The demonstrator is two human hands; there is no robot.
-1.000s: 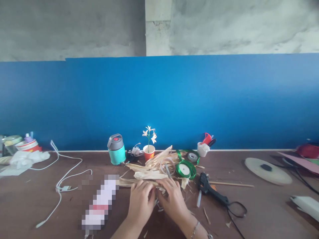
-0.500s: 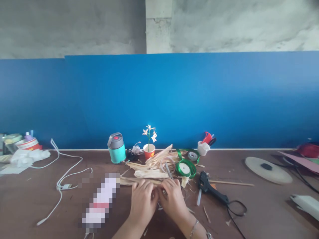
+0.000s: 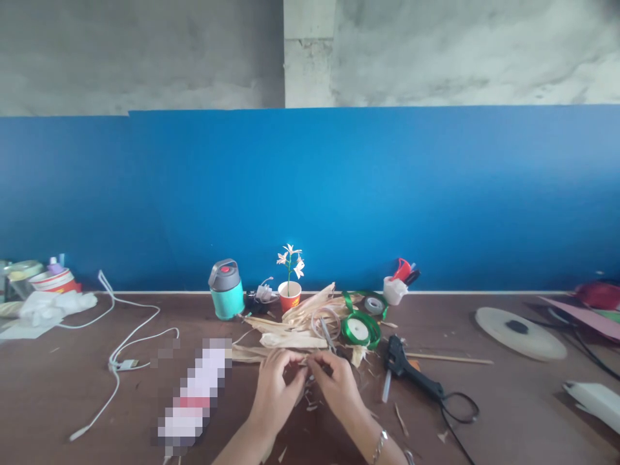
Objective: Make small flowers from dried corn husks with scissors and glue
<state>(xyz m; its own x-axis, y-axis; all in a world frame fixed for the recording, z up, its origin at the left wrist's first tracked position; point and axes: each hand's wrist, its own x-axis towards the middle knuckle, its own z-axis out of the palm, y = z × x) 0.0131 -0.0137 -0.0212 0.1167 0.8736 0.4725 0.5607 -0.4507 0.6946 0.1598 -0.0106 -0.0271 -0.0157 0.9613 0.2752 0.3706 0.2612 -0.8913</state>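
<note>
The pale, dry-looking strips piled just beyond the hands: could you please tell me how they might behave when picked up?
The pale strips are probably light, since they look thin and papery. They may tear or crack, as their edges look ragged and slivers lie nearby. Lifting one could drag others, because they overlap.

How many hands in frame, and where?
2. The left hand and the right hand are side by side on the near side of the pale dry strips, fingertips close together. I see no sign of another one hidden.
</note>
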